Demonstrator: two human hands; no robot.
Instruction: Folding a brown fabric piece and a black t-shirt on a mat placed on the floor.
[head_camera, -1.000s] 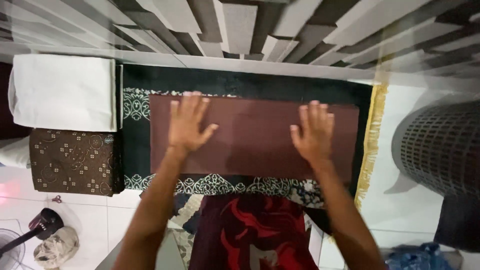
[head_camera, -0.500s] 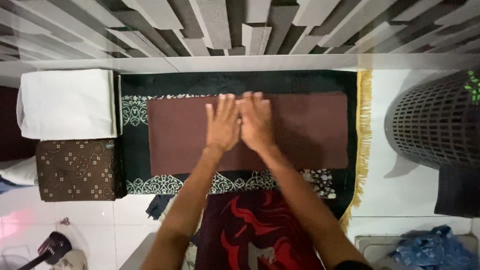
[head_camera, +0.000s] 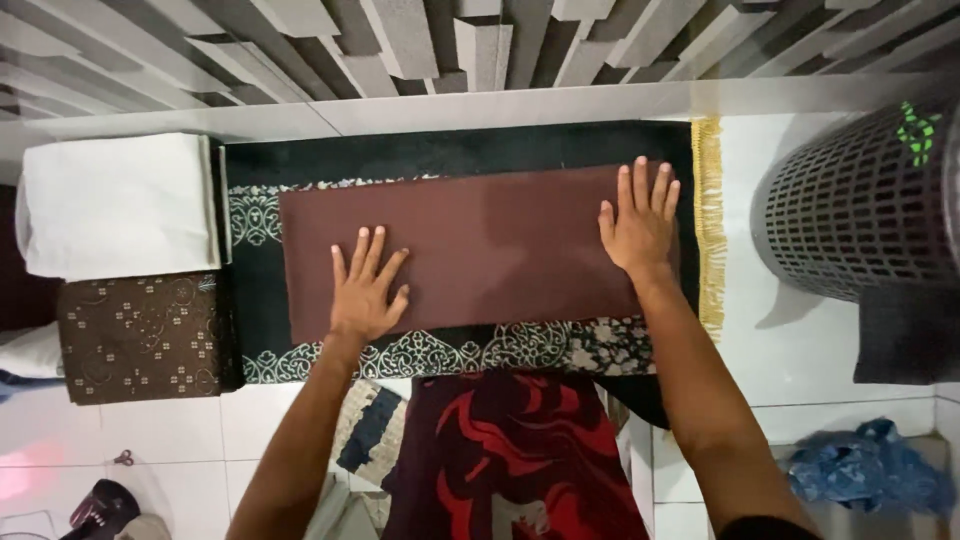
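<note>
A dark green prayer rug (head_camera: 460, 150) with pale ornamental borders and a gold fringe lies on the white tiled floor (head_camera: 800, 360), filling the middle of the view. On top of it, centred and running from 9 to 3 o'clock, lies a folded brown cloth (head_camera: 480, 245), a long flat rectangle whose edges stay inside the rug's borders. At 3 o'clock stands a dark perforated laundry basket (head_camera: 860, 200), well apart from the cloth. At 9 o'clock a folded white cloth (head_camera: 115, 200) sits just above a folded brown patterned cloth (head_camera: 140, 335), both just beside the rug's left end. At 6 o'clock a red and dark patterned garment (head_camera: 510, 460) covers the person's lap. A crumpled blue cloth (head_camera: 870, 470) lies at 4 o'clock. The left hand (head_camera: 365, 295) rests flat on the brown cloth's lower left part, its fingers (head_camera: 362, 255) spread and pointing toward 12 o'clock, the cloth beneath them. The right hand (head_camera: 640, 230) presses flat on the cloth's right end, fingers (head_camera: 640, 185) apart, their tips reaching its top edge. Neither hand grips anything.
</note>
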